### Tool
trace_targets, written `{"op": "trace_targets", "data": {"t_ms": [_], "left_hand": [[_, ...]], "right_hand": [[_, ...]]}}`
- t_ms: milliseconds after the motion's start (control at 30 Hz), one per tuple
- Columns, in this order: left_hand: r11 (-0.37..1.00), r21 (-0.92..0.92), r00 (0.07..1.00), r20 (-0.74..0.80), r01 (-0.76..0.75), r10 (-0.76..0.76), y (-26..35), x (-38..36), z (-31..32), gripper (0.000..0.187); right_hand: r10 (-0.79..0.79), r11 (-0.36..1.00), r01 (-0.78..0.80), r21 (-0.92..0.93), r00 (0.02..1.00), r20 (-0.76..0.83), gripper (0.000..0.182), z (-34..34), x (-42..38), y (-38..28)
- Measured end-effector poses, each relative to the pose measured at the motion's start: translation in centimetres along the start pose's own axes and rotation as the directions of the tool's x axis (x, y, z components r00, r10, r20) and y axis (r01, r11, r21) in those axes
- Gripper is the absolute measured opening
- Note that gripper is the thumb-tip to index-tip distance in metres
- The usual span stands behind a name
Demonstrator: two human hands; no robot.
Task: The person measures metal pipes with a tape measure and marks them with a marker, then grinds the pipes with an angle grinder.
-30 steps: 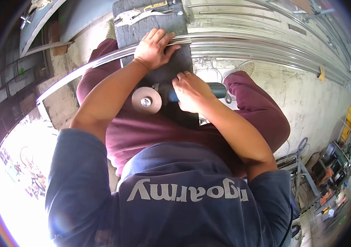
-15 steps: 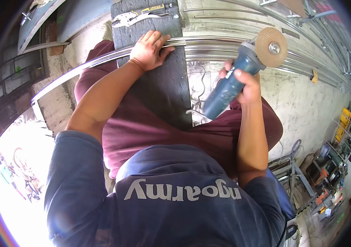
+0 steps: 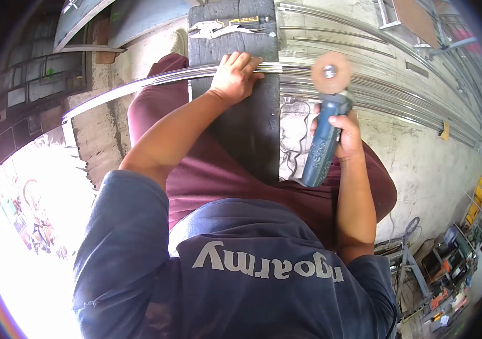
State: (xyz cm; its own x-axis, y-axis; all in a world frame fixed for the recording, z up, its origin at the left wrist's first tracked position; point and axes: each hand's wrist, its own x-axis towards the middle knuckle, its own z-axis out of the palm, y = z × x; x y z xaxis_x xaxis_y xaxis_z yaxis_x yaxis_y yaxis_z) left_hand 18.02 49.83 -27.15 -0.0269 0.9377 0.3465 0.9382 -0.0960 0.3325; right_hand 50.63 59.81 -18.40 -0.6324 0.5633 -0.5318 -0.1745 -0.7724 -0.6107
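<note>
My left hand [image 3: 234, 78] is wrapped over a bundle of shiny metal tubes [image 3: 150, 83], pressing it against the dark, worn bench [image 3: 235, 121]. Its thumb lies along the near side of the tubes. In my right hand [image 3: 347, 135] is a blue angle grinder [image 3: 323, 141], gripped round its body, with the head pointing away from me. The grinder's tan disc [image 3: 340, 82] looks smooth and slightly blurred, and overlaps the tubes right of the bench in this view. Locking pliers [image 3: 218, 31] lie at the bench's far end.
More long metal tubes [image 3: 410, 101] stretch across the floor to the right. A cord [image 3: 291, 130] curls on the floor beside the bench. Tools and a metal frame [image 3: 416, 271] stand at lower right; a yellow object [image 3: 478, 198] lies at the right edge.
The grinder has swung left and stands straighter, its disc now nearer the bench. The disc's mesh pattern has smeared smooth. My left hand keeps its grip while the whole view has shifted.
</note>
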Motion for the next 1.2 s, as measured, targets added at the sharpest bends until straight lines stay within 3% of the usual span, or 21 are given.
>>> {"op": "trace_targets", "data": {"t_ms": [33, 100, 167, 233, 267, 567, 700, 867, 1100, 1200], "left_hand": [[1.000, 0.018, 1.000, -0.010, 0.015, -0.015, 0.4, -0.1, 0.3, 0.044], [0.999, 0.028, 0.999, 0.004, 0.043, -0.043, 0.0, -0.1, 0.6, 0.045], [0.996, 0.036, 0.996, 0.020, 0.082, -0.082, 0.3, 0.1, 0.1, 0.045], [0.993, 0.026, 0.993, 0.022, 0.117, -0.118, 0.7, 0.3, 0.0, 0.047], [0.991, 0.020, 0.991, 0.022, 0.129, -0.129, 0.7, 0.4, 0.1, 0.047], [0.990, 0.034, 0.991, 0.012, 0.136, -0.136, 0.9, 0.5, 0.4, 0.048], [0.990, 0.024, 0.990, 0.027, 0.140, -0.141, 0.7, 0.5, 0.3, 0.048], [0.989, 0.035, 0.989, 0.014, 0.144, -0.145, 0.5, 0.3, 0.7, 0.046], [0.989, 0.046, 0.989, 0.023, 0.144, -0.145, 0.6, 0.3, 0.6, 0.047], [0.989, 0.032, 0.988, 0.042, 0.147, -0.149, 0.6, 0.4, 0.4, 0.047]], "right_hand": [[0.052, 0.997, -0.051, -0.061, 0.998, 0.024, 0.064, -0.2, 0.3, 0.1], [-0.015, 0.977, 0.005, -0.211, 0.999, -0.045, 0.062, -0.2, 0.3, 1.3], [0.047, 0.995, -0.051, -0.081, 0.998, -0.048, 0.048, -0.4, 0.6, 2.1], [0.057, 0.998, -0.057, -0.013, 0.998, -0.036, 0.047, -0.7, 1.0, 2.6], [0.027, 0.997, -0.031, -0.077, 0.998, -0.052, 0.048, -0.6, 1.2, 2.9], [-0.174, 0.866, 0.055, -0.497, 0.965, -0.196, 0.076, 0.5, 1.6, 4.6], [-0.116, 0.856, -0.017, -0.516, 0.968, -0.225, 0.084, 0.6, 2.0, 4.9], [-0.148, 0.785, -0.037, -0.618, 0.958, -0.246, 0.070, 1.6, 2.5, 4.9], [-0.091, 0.839, -0.068, -0.541, 0.960, -0.263, 0.067, 2.7, 2.6, 4.3], [-0.049, 0.841, -0.107, -0.531, 0.961, -0.271, 0.074, 3.0, 2.5, 3.9]]}}
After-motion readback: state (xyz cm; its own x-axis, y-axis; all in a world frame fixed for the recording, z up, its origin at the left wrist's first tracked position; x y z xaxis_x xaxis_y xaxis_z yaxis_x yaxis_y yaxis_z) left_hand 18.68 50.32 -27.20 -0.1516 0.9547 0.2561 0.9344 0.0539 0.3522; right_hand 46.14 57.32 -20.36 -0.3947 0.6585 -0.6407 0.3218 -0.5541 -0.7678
